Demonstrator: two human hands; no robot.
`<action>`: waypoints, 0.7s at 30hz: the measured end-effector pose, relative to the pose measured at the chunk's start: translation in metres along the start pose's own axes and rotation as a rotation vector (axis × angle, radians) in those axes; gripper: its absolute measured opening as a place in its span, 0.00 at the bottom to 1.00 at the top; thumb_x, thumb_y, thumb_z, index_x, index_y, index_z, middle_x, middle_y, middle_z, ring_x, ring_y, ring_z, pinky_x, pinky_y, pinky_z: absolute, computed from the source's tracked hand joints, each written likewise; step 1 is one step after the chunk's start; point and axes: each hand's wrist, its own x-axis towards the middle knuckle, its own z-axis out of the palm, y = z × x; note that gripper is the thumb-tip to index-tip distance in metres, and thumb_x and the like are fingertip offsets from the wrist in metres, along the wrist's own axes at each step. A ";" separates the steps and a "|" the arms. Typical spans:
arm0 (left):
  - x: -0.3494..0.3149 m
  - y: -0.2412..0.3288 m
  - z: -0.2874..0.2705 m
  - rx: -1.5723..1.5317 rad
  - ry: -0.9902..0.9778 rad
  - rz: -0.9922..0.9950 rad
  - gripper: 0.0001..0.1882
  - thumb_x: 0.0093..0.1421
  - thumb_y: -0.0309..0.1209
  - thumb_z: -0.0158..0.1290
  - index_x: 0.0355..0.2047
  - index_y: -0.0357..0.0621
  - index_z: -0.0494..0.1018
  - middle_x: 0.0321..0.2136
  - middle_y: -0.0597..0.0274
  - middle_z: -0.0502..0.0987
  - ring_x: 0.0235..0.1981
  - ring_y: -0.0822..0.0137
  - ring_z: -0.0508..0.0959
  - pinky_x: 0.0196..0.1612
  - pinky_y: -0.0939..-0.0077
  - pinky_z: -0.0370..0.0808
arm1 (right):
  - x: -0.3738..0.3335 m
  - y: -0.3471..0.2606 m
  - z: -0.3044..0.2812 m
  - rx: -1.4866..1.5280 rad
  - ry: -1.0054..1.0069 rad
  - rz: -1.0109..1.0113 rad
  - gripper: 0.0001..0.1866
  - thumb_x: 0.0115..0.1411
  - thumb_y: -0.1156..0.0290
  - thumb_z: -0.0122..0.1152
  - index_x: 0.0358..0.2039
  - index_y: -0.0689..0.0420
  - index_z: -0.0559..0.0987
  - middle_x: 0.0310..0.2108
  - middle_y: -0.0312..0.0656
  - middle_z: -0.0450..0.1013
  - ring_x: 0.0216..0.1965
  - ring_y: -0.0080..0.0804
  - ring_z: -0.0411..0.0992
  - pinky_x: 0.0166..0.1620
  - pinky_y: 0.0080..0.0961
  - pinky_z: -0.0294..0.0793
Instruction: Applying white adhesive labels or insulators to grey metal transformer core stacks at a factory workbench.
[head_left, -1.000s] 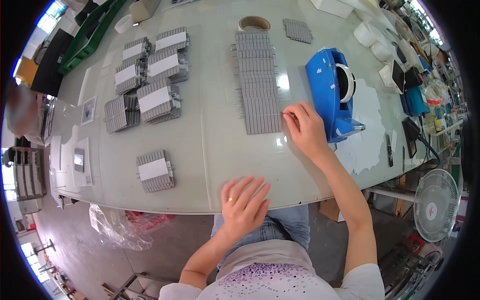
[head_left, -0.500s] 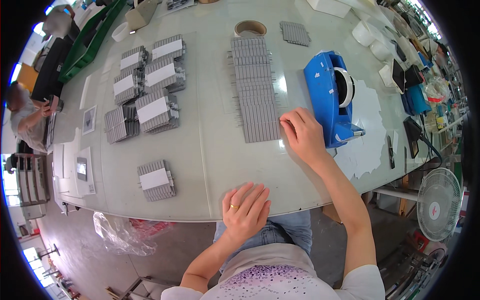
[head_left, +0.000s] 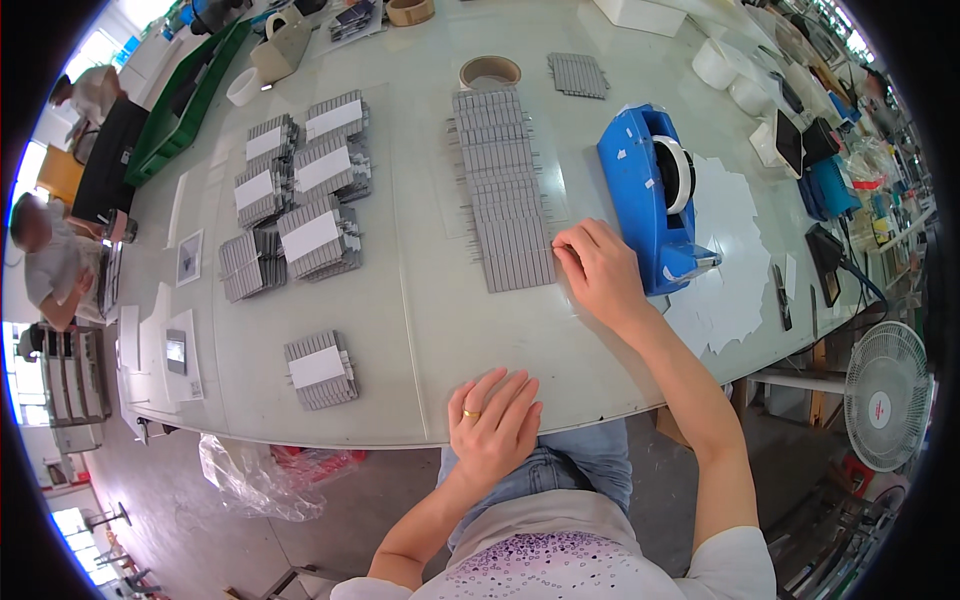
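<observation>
By the worktop's (head_left: 380, 390) near edge, the left hand (head_left: 490, 425) was loosely spread, empty. The right hand (head_left: 603, 268) was pinched together at the right edge of the grey strips (head_left: 505, 195), left of the blue tape dispenser (head_left: 628, 180); I couldn't tell whether it gripped anything.

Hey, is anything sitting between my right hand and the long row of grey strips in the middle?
Nothing visible: your right hand's fingers are right at the right edge of the row of grey strips. The blue tape dispenser stands to the row's right, outside that gap.
</observation>
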 end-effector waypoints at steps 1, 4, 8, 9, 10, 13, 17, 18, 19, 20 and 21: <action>0.000 0.000 0.000 0.003 -0.001 0.001 0.14 0.49 0.29 0.60 0.39 0.51 0.81 0.41 0.69 0.81 0.48 0.64 0.76 0.53 0.63 0.66 | 0.000 0.000 0.000 -0.001 0.002 -0.004 0.04 0.56 0.77 0.61 0.30 0.57 0.74 0.29 0.38 0.71 0.32 0.38 0.72 0.31 0.32 0.71; 0.000 0.000 0.000 0.008 0.001 0.004 0.13 0.50 0.29 0.60 0.39 0.50 0.81 0.41 0.69 0.81 0.48 0.64 0.76 0.53 0.63 0.66 | 0.000 0.000 0.000 0.002 0.011 -0.013 0.04 0.56 0.77 0.61 0.29 0.57 0.74 0.28 0.38 0.70 0.31 0.38 0.72 0.31 0.32 0.72; -0.001 0.000 0.000 0.019 0.005 0.008 0.13 0.50 0.29 0.60 0.38 0.50 0.81 0.41 0.69 0.81 0.48 0.63 0.76 0.53 0.63 0.66 | -0.001 -0.002 -0.001 -0.002 0.019 -0.028 0.04 0.56 0.78 0.61 0.29 0.57 0.74 0.28 0.38 0.70 0.31 0.39 0.72 0.31 0.32 0.72; -0.001 0.000 0.000 0.019 0.003 0.008 0.13 0.50 0.29 0.60 0.38 0.50 0.81 0.41 0.69 0.81 0.48 0.63 0.76 0.53 0.63 0.66 | -0.003 -0.002 -0.002 -0.009 0.016 -0.027 0.04 0.56 0.78 0.61 0.29 0.57 0.74 0.28 0.38 0.70 0.31 0.39 0.72 0.31 0.32 0.72; -0.002 0.000 0.001 0.027 0.007 0.013 0.13 0.51 0.29 0.60 0.38 0.50 0.81 0.41 0.69 0.81 0.48 0.63 0.76 0.53 0.63 0.65 | -0.005 -0.003 -0.004 -0.017 0.013 -0.024 0.04 0.56 0.78 0.61 0.28 0.57 0.74 0.27 0.38 0.70 0.30 0.39 0.72 0.31 0.32 0.72; -0.003 -0.001 0.001 0.037 0.003 0.015 0.12 0.51 0.29 0.59 0.39 0.50 0.81 0.41 0.69 0.81 0.48 0.63 0.76 0.55 0.63 0.64 | -0.015 -0.009 -0.009 -0.032 0.002 0.003 0.04 0.56 0.78 0.61 0.28 0.57 0.73 0.27 0.38 0.70 0.30 0.39 0.72 0.30 0.32 0.71; -0.002 0.000 -0.001 0.034 -0.037 -0.005 0.13 0.52 0.30 0.59 0.40 0.49 0.80 0.44 0.66 0.79 0.51 0.60 0.75 0.58 0.59 0.61 | -0.043 -0.017 -0.024 -0.053 -0.002 0.053 0.05 0.55 0.78 0.61 0.28 0.57 0.73 0.27 0.39 0.69 0.30 0.39 0.71 0.29 0.32 0.71; -0.001 0.000 -0.002 0.028 -0.044 0.000 0.13 0.52 0.30 0.59 0.40 0.49 0.80 0.44 0.66 0.79 0.51 0.60 0.75 0.58 0.59 0.61 | -0.052 -0.020 -0.028 -0.074 -0.003 0.085 0.05 0.54 0.78 0.62 0.28 0.57 0.74 0.27 0.39 0.69 0.30 0.39 0.71 0.29 0.32 0.71; 0.002 0.000 -0.003 0.008 -0.077 -0.029 0.15 0.52 0.30 0.59 0.43 0.48 0.79 0.48 0.63 0.77 0.53 0.58 0.73 0.59 0.57 0.60 | -0.061 -0.024 -0.032 -0.095 -0.004 0.117 0.05 0.54 0.78 0.63 0.27 0.58 0.74 0.27 0.38 0.69 0.30 0.39 0.71 0.29 0.32 0.71; 0.004 0.000 -0.006 -0.012 -0.111 -0.058 0.18 0.53 0.31 0.59 0.45 0.47 0.78 0.51 0.61 0.75 0.55 0.55 0.71 0.60 0.55 0.59 | -0.069 -0.029 -0.036 -0.099 -0.004 0.129 0.05 0.54 0.78 0.63 0.27 0.58 0.74 0.27 0.38 0.69 0.30 0.39 0.71 0.29 0.32 0.71; 0.008 0.002 -0.007 -0.019 -0.122 -0.053 0.18 0.53 0.31 0.59 0.45 0.47 0.78 0.51 0.61 0.75 0.55 0.55 0.71 0.60 0.55 0.59 | -0.077 -0.034 -0.041 -0.101 -0.003 0.144 0.06 0.53 0.78 0.63 0.27 0.58 0.74 0.27 0.39 0.69 0.30 0.39 0.72 0.29 0.32 0.71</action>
